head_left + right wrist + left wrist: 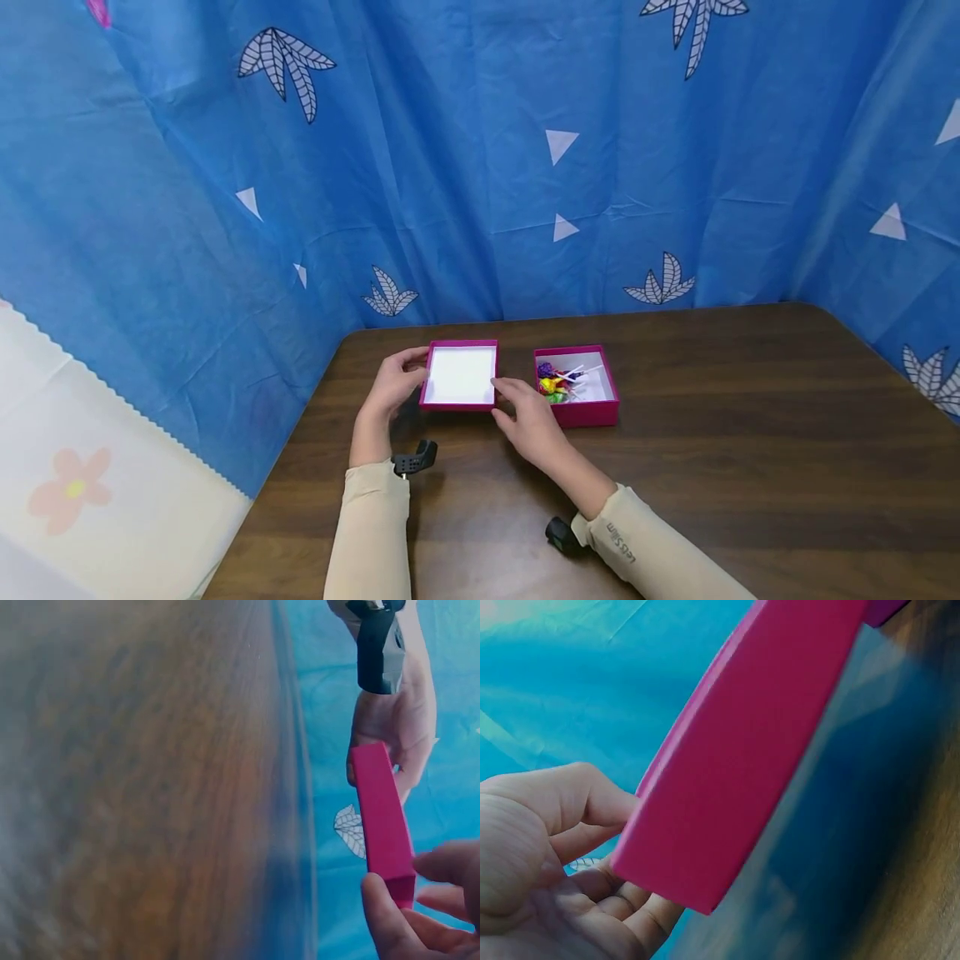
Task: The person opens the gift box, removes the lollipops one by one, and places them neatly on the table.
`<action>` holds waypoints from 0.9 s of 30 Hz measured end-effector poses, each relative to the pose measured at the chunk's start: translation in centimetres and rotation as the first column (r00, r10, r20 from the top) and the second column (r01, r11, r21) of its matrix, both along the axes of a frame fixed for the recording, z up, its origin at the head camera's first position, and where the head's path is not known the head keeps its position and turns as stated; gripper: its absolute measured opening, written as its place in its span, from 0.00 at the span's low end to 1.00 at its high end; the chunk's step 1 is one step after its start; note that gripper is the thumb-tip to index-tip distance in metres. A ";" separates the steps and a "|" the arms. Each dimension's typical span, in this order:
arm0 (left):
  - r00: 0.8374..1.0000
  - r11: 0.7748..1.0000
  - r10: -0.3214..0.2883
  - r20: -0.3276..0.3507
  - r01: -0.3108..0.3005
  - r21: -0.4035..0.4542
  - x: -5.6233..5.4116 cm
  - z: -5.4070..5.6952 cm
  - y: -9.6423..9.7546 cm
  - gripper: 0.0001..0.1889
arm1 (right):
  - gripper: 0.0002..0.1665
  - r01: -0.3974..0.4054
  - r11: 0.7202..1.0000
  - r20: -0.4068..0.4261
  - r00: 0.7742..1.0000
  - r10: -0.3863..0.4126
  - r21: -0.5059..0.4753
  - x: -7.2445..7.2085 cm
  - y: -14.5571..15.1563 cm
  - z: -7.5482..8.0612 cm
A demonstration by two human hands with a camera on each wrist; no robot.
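A shallow square pink box lid with a white inside faces up in the head view, held between both hands. My left hand pinches its left edge; in the left wrist view the thumb lies at the rim and the other fingers go under it. At the near right corner, my right hand grips the lid with thumb and fingers, as the right wrist view shows. The lid is raised off the table. Beside the right hand sits an open pink box with several wrapped lollipops inside.
Everything stands over a dark brown wooden table with a shiny surface. A blue patterned curtain hangs behind it and along both sides. A pale cloth with a flower print hangs at the left.
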State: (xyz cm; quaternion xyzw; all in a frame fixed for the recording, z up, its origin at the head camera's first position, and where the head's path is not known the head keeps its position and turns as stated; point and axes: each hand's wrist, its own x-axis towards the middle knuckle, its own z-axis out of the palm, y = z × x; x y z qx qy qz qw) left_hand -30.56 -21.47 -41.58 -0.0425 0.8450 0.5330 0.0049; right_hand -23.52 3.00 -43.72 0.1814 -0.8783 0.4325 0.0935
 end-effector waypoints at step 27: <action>0.992 0.995 -0.064 0.108 0.056 0.081 -0.5 -3.1 -0.9 0.26 | 0.31 -0.070 0.998 0.163 0.984 0.070 -0.007 -0.5 0.2 -2.0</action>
